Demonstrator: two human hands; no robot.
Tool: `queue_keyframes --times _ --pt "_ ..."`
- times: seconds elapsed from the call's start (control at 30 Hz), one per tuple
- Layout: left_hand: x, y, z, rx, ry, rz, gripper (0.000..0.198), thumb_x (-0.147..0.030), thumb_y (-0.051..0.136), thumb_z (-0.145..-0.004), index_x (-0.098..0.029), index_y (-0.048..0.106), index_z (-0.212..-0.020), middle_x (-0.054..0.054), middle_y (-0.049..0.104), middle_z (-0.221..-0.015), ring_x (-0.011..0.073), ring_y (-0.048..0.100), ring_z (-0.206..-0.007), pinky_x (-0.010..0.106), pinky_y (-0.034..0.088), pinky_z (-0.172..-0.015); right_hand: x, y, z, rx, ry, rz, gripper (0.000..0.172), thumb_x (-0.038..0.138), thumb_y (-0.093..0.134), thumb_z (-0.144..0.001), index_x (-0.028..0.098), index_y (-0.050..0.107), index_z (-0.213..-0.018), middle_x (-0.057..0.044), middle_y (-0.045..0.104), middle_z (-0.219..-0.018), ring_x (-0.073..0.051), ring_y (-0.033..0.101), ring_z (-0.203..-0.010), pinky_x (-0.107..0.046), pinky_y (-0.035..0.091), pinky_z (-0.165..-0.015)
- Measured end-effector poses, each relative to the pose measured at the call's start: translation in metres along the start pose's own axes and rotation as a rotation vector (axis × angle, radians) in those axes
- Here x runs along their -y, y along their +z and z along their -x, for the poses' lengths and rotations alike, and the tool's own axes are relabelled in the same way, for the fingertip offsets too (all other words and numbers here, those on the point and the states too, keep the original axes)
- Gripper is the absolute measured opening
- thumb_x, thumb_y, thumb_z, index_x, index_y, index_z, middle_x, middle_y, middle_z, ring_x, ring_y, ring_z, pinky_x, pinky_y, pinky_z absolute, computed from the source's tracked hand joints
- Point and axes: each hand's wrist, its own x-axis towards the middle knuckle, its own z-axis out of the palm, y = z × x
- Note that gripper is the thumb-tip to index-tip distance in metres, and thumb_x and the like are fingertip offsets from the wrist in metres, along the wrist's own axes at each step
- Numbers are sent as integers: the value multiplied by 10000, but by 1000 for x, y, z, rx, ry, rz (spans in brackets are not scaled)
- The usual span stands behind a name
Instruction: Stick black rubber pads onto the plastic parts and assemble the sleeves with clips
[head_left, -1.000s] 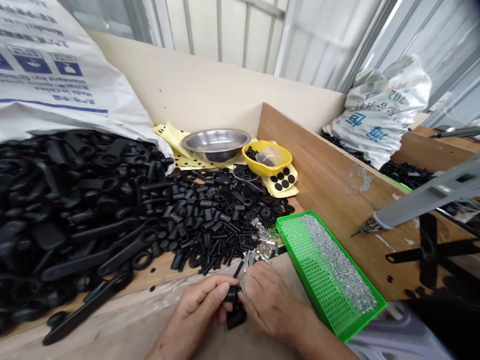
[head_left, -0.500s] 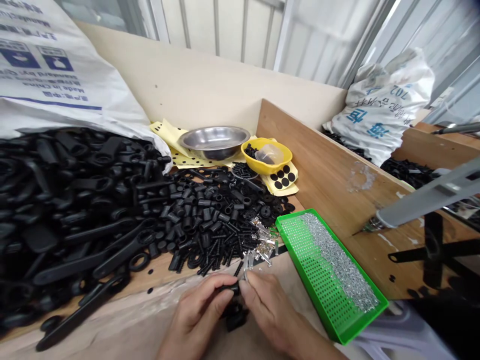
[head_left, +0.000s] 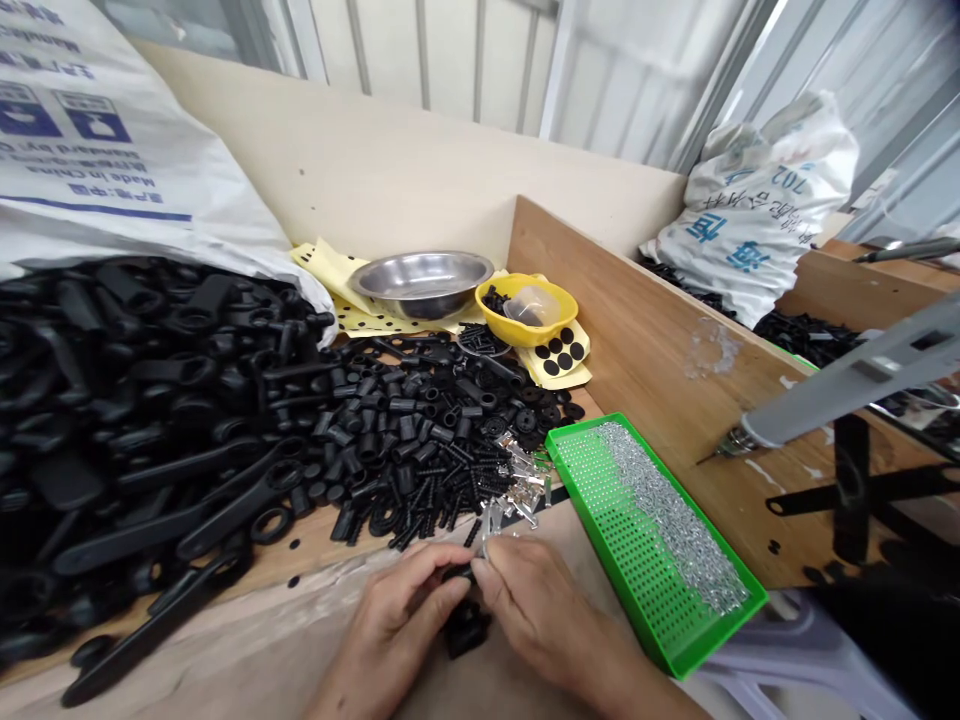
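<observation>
My left hand (head_left: 401, 610) and my right hand (head_left: 532, 610) meet at the near edge of the bench, their fingertips together around a small black plastic part (head_left: 459, 573). My left hand pinches this part. A small silver metal clip (head_left: 487, 522) stands up at my right fingertips, partly hidden. A second black plastic piece (head_left: 466, 628) sits just below my hands. Loose silver clips (head_left: 517, 490) lie just beyond my fingers, next to a heap of small black plastic parts (head_left: 420, 440).
A green perforated tray (head_left: 592, 500) of tiny silver pieces lies to the right. Larger black plastic parts (head_left: 135, 430) spill from a white sack (head_left: 127, 170). Behind stand a steel bowl (head_left: 420, 283) and a yellow bowl (head_left: 525, 335). A grey power screwdriver (head_left: 847, 395) hangs at right.
My hands have drawn closer together around the small black part. The whole scene has shifted slightly in view as my head moved.
</observation>
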Motion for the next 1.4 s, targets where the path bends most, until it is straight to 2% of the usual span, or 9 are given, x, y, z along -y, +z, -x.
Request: queue_keyframes --times 0.2,0.4,0.67,0.77,0.9,1.03,1.2,1.33,1.4 --pt "6 9 -10 42 65 -207 135 -238 537 -809 -237 657 -871 11 663 -802 168 625 -757 241 498 -682 -15 -19 10 -76 196 76 251 326 330 -954 210 380 -737 5 530 -711 -154 517 -662 -266 361 -602" --pt "8 12 -17 140 261 -311 175 -182 448 -854 -210 609 -791 11 647 -766 152 605 -741 235 482 -676 -24 -15 9 -98 155 212 175 203 368 -923 203 407 -752 -14 509 -782 -166 505 -718 -295 377 -655" --pt "-1 15 -42 168 22 -468 219 -181 389 -824 -197 601 -771 53 591 -767 201 585 -730 297 452 -668 -23 -6 2 -98 122 214 160 96 387 -877 196 437 -762 -28 511 -834 -177 501 -770 -310 406 -687" --pt "-1 19 -46 140 -7 -403 238 -142 373 -793 -202 598 -742 47 587 -748 203 567 -727 306 431 -675 -20 -6 0 -107 108 188 144 103 406 -876 195 454 -776 -32 519 -860 -183 505 -803 -326 422 -723" --pt "1 19 -49 70 -96 -182 231 -154 452 -721 -192 611 -885 12 596 -706 173 562 -677 287 434 -658 -14 -6 -5 -114 68 193 62 145 468 -862 194 483 -826 -43 536 -900 -214 510 -868 -367 440 -765" --pt "1 20 -48 10 -248 131 243 -283 524 -739 -144 619 -915 -22 564 -568 121 527 -480 223 413 -471 -11 -7 -9 -144 25 211 66 141 477 -857 192 486 -816 -50 550 -875 -232 520 -863 -390 453 -746" --pt "-5 23 -40 -62 -370 437 348 -442 628 -693 -139 603 -863 -20 558 -550 99 518 -453 198 388 -443 -13 -1 -7 -243 -95 189 123 204 386 -912 196 483 -837 -68 561 -884 -228 526 -839 -373 453 -715" --pt "-6 16 -31 -92 -406 510 341 -459 635 -692 -162 579 -849 -15 585 -586 99 516 -466 190 363 -437 -20 3 -4 -285 -120 170 185 194 343 -931 195 466 -792 -53 548 -817 -211 508 -795 -365 424 -714" --pt "-3 1 -24 -136 -369 400 309 -441 651 -694 -177 600 -847 -4 609 -641 117 537 -524 212 399 -481 -23 1 -3 -303 -58 151 207 214 349 -937 198 434 -749 -42 527 -781 -198 488 -755 -348 405 -680"
